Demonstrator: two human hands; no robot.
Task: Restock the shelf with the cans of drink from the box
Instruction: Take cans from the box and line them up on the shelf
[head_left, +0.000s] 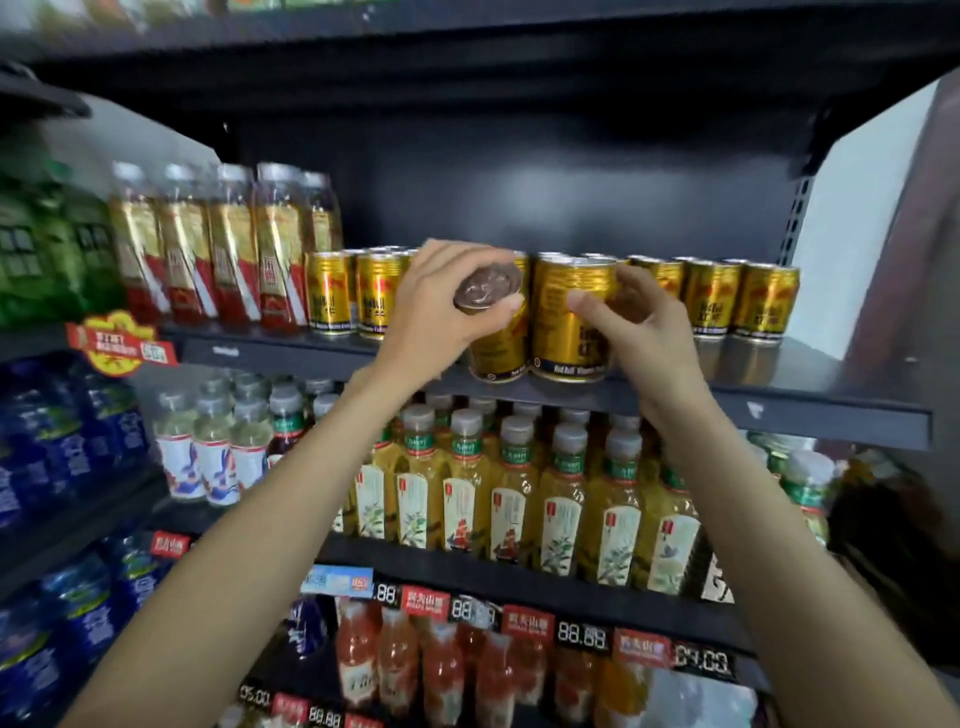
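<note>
Both my hands are up at the dark shelf (779, 405) that carries gold drink cans. My left hand (441, 312) grips one gold can (501, 348) by its top, tilted toward me, with its base at the shelf's front edge. My right hand (644, 322) is wrapped around a second gold can (563, 317) that stands upright right beside the first. More gold cans stand in rows to the left (332, 293) and to the right (737, 299). The box is out of view.
Tall bottles with gold and red labels (228, 249) stand left of the cans. Below, a shelf holds yellow tea bottles (561, 509); lower still are red-orange bottles (447, 670). Blue bottles (78, 457) and green packs (47, 249) fill the left. Behind the cans the shelf is dark and open.
</note>
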